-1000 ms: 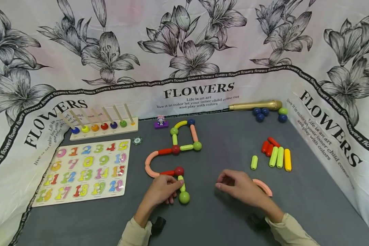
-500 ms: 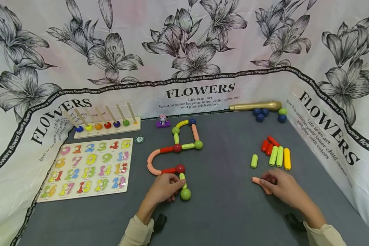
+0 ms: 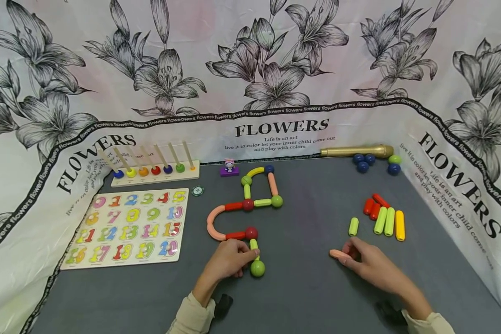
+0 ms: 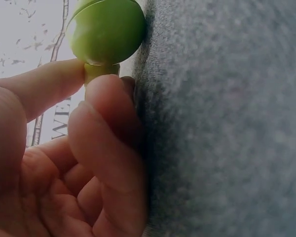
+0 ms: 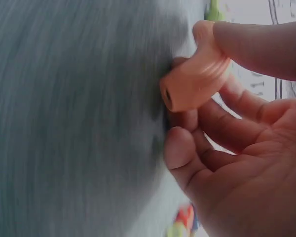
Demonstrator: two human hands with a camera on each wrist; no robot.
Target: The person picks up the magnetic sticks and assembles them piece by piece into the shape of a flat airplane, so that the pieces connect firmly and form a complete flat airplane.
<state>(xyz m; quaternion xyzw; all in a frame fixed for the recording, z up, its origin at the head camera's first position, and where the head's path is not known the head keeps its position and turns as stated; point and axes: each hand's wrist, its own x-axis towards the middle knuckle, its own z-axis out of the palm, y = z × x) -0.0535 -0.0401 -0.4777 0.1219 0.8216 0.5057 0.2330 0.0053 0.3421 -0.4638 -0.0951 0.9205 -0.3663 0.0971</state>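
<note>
My left hand (image 3: pixel 227 260) pinches a short light-green stick (image 3: pixel 253 244) of a magnetic ball-and-stick figure. That stick joins a red ball (image 3: pixel 252 233) to a green ball (image 3: pixel 257 268), which looms large in the left wrist view. Beyond, the figure runs through red sticks (image 3: pixel 234 206), a peach curved stick (image 3: pixel 213 222) and a loop with a yellow curved stick (image 3: pixel 256 171). To the right, my right hand (image 3: pixel 371 264) holds another peach curved stick (image 5: pixel 192 84) between thumb and fingers. Its hollow end faces the right wrist camera; the fingers cover part of it.
Spare sticks in red, green (image 3: pixel 389 221) and yellow (image 3: pixel 400 226) lie beyond my right hand. Behind them are several blue balls (image 3: pixel 362 166) and a gold microphone (image 3: pixel 356 151). A number board (image 3: pixel 127 228), peg rack (image 3: pixel 155 174), poker chip (image 3: pixel 197 190) and figurine (image 3: pixel 229 167) stand left and back.
My right hand reached right, took hold of the loose peach curved stick, and now brings it slightly left. My left hand keeps its grip on the green stick. The head view has shifted a little.
</note>
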